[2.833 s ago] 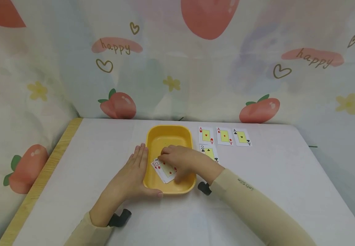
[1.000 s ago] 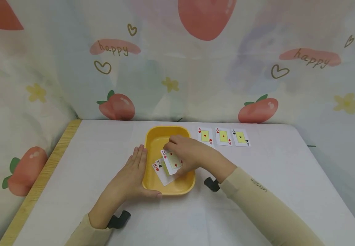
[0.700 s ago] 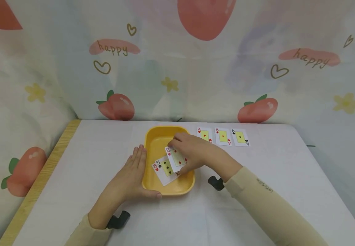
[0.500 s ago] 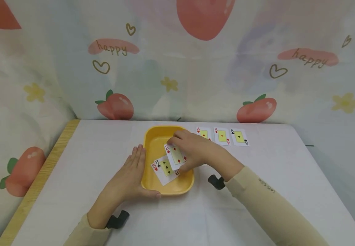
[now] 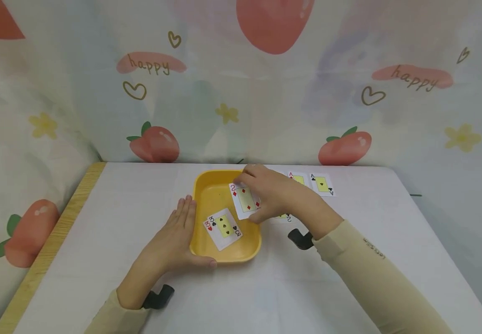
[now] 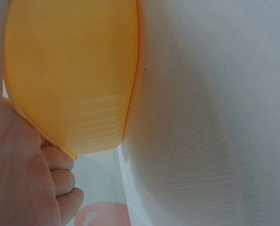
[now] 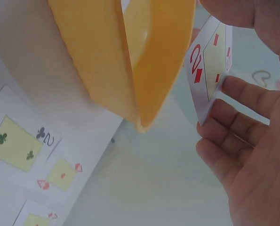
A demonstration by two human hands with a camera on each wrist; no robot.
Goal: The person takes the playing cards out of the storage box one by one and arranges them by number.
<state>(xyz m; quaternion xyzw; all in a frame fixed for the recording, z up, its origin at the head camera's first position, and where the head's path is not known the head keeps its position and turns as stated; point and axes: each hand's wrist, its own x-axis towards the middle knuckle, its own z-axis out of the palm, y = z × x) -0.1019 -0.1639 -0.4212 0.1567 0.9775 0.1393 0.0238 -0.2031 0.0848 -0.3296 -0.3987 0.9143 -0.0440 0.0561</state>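
Note:
My right hand (image 5: 272, 192) pinches a two of diamonds playing card (image 5: 243, 202) between thumb and fingers, above the right side of a yellow tray (image 5: 208, 175). In the right wrist view the card (image 7: 211, 66) is tilted beside the tray's rim. Inside the tray lies a black-suited card (image 5: 225, 226), overlapping a heart card whose corner (image 5: 208, 226) shows. My left hand (image 5: 171, 241) rests along the tray's left side, fingers straight and thumb stretched along the near edge. In the left wrist view its fingertips (image 6: 64, 181) are beside the tray wall (image 6: 78, 70).
Right of the tray lie an ace of diamonds (image 5: 296, 177) and an ace of clubs (image 5: 322, 184). A two of clubs (image 7: 15, 141) and an ace of hearts (image 7: 63, 175) show in the right wrist view. A white cloth (image 5: 349, 208) covers the table before a printed backdrop.
My right hand has taken the two of diamonds off the cards in the tray, raising and moving it toward the far right. The cards beneath are uncovered. My left hand stays at the tray.

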